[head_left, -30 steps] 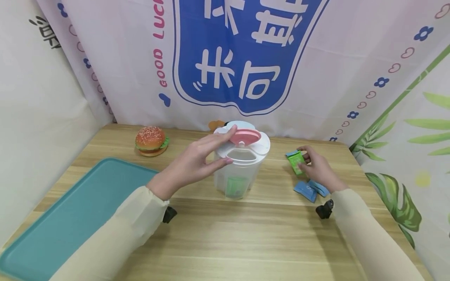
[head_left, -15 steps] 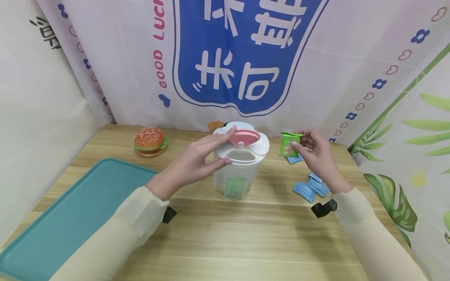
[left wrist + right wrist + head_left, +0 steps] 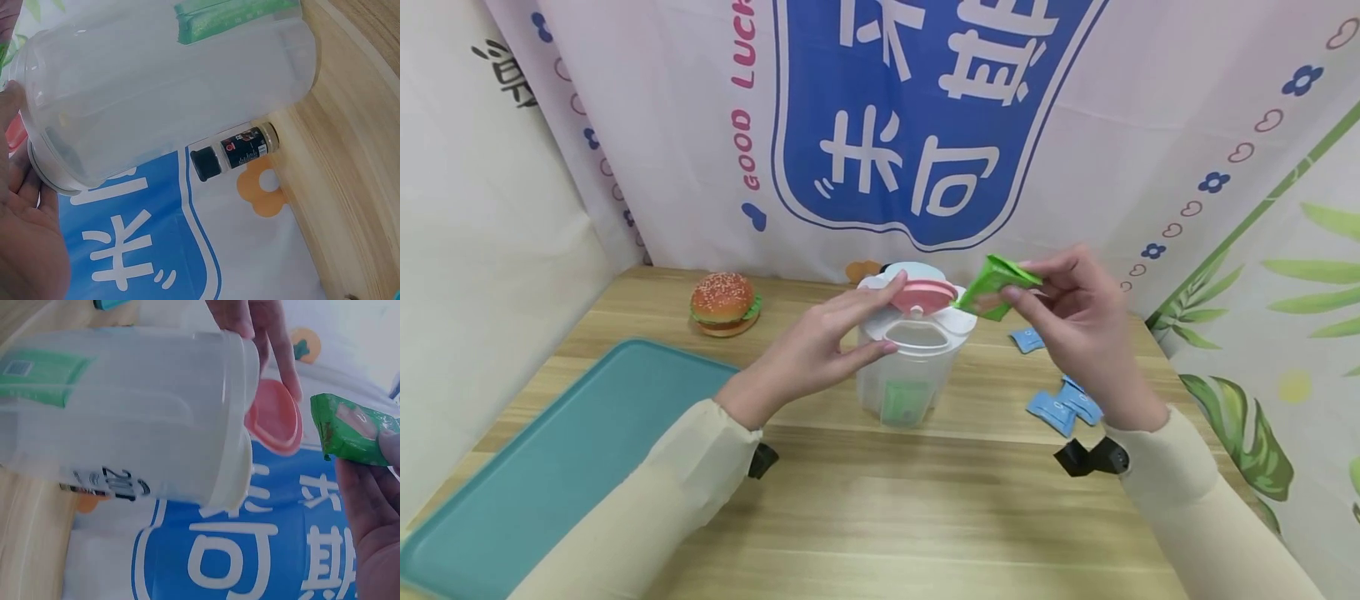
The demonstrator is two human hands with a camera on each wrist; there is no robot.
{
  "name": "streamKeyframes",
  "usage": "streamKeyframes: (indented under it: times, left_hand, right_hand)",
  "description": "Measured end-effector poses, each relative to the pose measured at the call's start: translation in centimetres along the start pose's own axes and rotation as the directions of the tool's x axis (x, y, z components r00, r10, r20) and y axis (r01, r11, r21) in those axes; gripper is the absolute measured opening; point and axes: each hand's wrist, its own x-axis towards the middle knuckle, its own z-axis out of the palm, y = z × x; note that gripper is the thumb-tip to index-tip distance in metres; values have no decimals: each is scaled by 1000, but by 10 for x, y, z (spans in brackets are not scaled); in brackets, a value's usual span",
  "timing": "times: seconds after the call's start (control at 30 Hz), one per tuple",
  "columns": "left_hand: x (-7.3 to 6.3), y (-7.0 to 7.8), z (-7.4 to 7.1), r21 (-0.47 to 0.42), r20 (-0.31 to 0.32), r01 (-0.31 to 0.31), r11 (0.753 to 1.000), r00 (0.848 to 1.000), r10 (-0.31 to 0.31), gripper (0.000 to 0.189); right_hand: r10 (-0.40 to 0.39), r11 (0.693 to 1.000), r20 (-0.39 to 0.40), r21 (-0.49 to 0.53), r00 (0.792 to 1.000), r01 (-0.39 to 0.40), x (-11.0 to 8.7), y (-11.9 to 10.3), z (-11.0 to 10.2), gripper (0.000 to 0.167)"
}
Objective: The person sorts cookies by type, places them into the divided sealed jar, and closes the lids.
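A clear plastic storage container with a white lid stands upright, its pink flap raised over an opening. My left hand holds the lid from the left, thumb at the near rim and a finger at the flap. Inside, low down, a green packet shows through the wall. Beside the lid's right edge, my right hand pinches another green packet between thumb and fingers. In the right wrist view, this green packet is apart from the pink flap.
Several blue packets lie on the wooden table at right. A toy hamburger sits at back left, behind a teal tray. Behind the container is a small dark-capped bottle. A printed curtain hangs behind the table.
My right hand has lifted the green packet off the table and carried it left to the lid, tilting it. A blue packet beneath is uncovered. My left hand stays on the container.
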Motion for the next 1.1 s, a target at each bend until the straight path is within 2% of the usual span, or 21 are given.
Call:
streamKeyframes:
  times: [0.27,0.43,0.63,0.9,1.1]
  left_hand:
    - [0,0,0,-8,13,6,1000,1000,-6,77]
    - [0,-1,0,-5,9,0,1000,1000,0,77]
    - [0,-2,1,-7,6,-8,1000,1000,8,77]
    - [-1,-2,1,-7,5,-9,1000,1000,9,77]
    - [-1,-2,0,-8,6,-13,1000,1000,13,76]
  right_hand:
    - [-53,995,107,-75,993,62,-4,7,31,27]
    - [-43,990,153,-127,987,63,-7,15,45,30]
    - [-24,988,166,-147,986,49,-10,18,49,30]
    - [27,984,244,-177,969,17,-15,21,50,24]
    - [37,955,296,-293,954,54,-16,21,49,11]
